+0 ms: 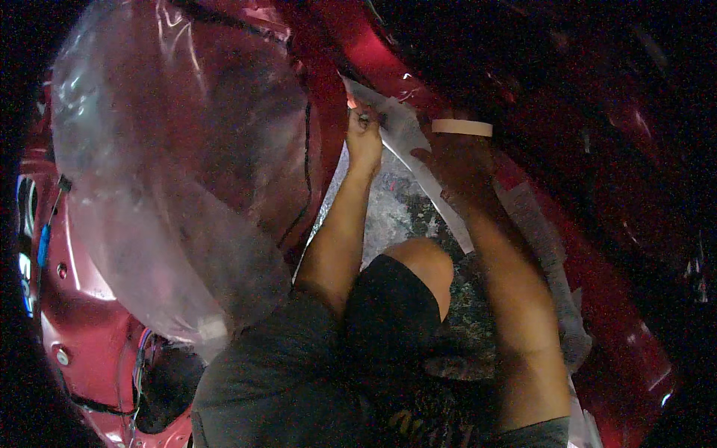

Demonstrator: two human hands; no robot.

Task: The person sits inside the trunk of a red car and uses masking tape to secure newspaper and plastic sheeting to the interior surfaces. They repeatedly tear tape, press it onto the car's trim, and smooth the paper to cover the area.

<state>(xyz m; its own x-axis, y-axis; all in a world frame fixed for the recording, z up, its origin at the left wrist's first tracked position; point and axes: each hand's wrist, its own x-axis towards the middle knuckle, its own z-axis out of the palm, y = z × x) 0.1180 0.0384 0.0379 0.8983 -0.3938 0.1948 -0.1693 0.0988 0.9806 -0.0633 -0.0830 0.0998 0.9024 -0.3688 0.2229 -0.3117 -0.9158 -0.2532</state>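
Observation:
My left hand (364,133) reaches up to the far end of a greyish-white sheet (403,123) that runs along a red car body edge. Its fingers are curled closed by the sheet's edge; what they pinch, if anything, I cannot make out, though a small orange-pink bright spot shows at the fingertips. My right hand (464,160) is in deep shadow, to the right of the left one. Across its far end lies a pale, straight-edged strip (463,127), which the hand seems to hold; most of its fingers are hidden.
Cloudy plastic film (187,157) covers a red car door panel (75,254) at the left, with loose wires (142,351) below. Red bodywork (627,351) curves along the right. My bent knee (426,265) is above mottled grey ground (396,201). The upper right is very dark.

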